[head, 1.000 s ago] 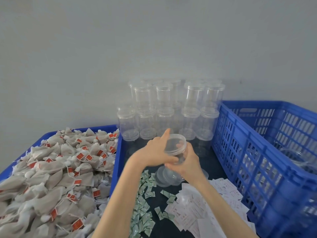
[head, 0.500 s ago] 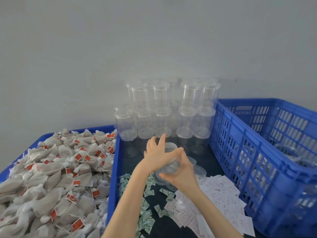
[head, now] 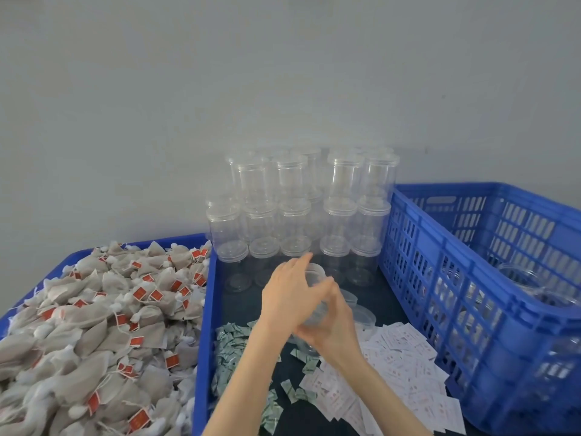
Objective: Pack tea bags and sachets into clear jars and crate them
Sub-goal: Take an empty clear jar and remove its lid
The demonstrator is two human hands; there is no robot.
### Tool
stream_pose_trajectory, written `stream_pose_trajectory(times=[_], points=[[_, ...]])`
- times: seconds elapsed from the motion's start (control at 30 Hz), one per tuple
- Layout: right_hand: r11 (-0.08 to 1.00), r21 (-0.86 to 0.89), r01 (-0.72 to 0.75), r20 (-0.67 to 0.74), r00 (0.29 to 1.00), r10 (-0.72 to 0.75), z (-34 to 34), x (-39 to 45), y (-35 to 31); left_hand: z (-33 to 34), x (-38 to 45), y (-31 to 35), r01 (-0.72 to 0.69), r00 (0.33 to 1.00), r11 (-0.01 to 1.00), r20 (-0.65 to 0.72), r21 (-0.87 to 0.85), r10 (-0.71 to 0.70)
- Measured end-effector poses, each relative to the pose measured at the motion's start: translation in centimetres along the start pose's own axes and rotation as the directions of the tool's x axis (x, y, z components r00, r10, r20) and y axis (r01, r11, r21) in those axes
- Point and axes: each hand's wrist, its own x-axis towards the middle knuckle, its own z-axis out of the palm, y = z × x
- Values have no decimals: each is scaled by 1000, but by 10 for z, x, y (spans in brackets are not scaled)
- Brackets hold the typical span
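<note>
Both hands hold one clear jar (head: 315,275) tilted over the dark table. My left hand (head: 290,294) wraps its top from the left, fingers over the rim. My right hand (head: 333,328) grips it from below and the right. Most of the jar is hidden between the hands. A blue tray (head: 206,309) at the left is heaped with tea bags (head: 94,325) that have red tags. Small green sachets (head: 232,344) and white sachets (head: 405,366) lie on the table under my forearms.
Stacked clear lidded jars (head: 301,212) stand against the grey wall behind my hands. Loose clear lids (head: 361,316) lie just right of my hands. A blue slatted crate (head: 440,278) at the right holds a few clear jars (head: 522,278).
Both hands have lowered the jar toward the table and tilted it. The view has shifted slightly down.
</note>
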Motion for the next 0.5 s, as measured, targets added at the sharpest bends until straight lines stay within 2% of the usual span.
stream_pose_trajectory(times=[0.07, 0.13, 0.2, 0.27, 0.33, 0.4, 0.47, 0.5], points=[[999, -40, 11, 8, 1000, -10, -5, 0, 2, -2, 0, -4, -40, 978, 999, 204, -33, 46], [1000, -20, -6, 15, 1000, 6, -13, 0, 5, -14, 0, -11, -63, 896, 975, 418, -212, 149], [999, 31, -43, 37, 998, 42, -17, 0, 10, -30, 4, -22, -79, 831, 953, 508, -292, 225], [998, 25, -50, 68, 997, 49, -16, -2, 8, -35, 7, -31, -65, 872, 978, 466, -197, 152], [999, 7, -36, 72, 997, 36, -11, -3, 4, -29, 7, -27, 61, 935, 996, 352, -67, -34], [999, 14, -37, 62, 997, 36, -5, -2, 1, -14, 1, -17, 180, 959, 983, 226, -23, -170], [999, 3, -37, 62, 997, 37, -1, -1, 1, -2, -2, -12, 177, 977, 983, 127, -48, -170], [999, -13, -32, 63, 997, 33, 0, -1, 2, -1, -2, -14, 160, 979, 981, 144, -107, -144]])
